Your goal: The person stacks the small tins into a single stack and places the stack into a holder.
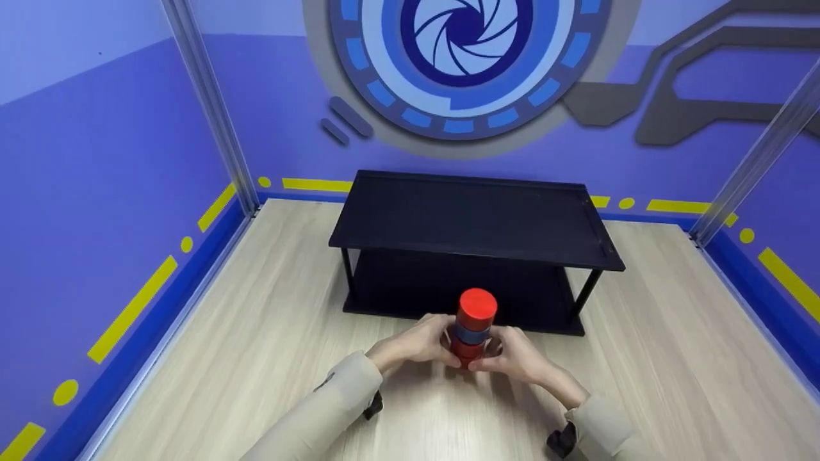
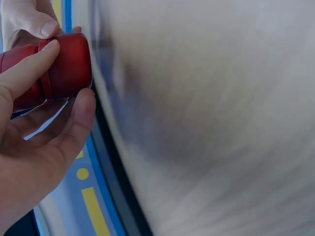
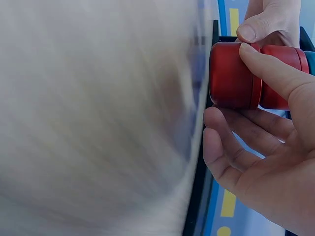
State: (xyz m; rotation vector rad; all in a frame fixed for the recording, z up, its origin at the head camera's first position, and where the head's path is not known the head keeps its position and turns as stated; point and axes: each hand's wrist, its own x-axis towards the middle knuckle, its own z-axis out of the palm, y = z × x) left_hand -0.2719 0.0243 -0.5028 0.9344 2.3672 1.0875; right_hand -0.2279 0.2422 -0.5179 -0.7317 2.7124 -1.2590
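Note:
A red cylindrical canister stack (image 1: 478,308) with a dark blue band stands upright between both hands in the head view, in front of the black shelf. My left hand (image 1: 426,340) grips its lower red part from the left, thumb toward me. From the other side, my right hand (image 1: 517,356) pinches the same part, also thumb in front. Both wrist views show the smooth red base of the stack (image 2: 73,64) (image 3: 231,73) with a seam round it; the right one also catches a teal part (image 3: 310,61). Whether the base touches the table cannot be told.
A black two-tier shelf (image 1: 467,218) stands behind the hands on the wooden table (image 1: 269,307). Its thin posts (image 1: 585,293) hold up the top tier, whose front edge overhangs close behind the stack. Blue-purple walls (image 1: 109,179) with metal corner posts (image 1: 208,102) enclose the table.

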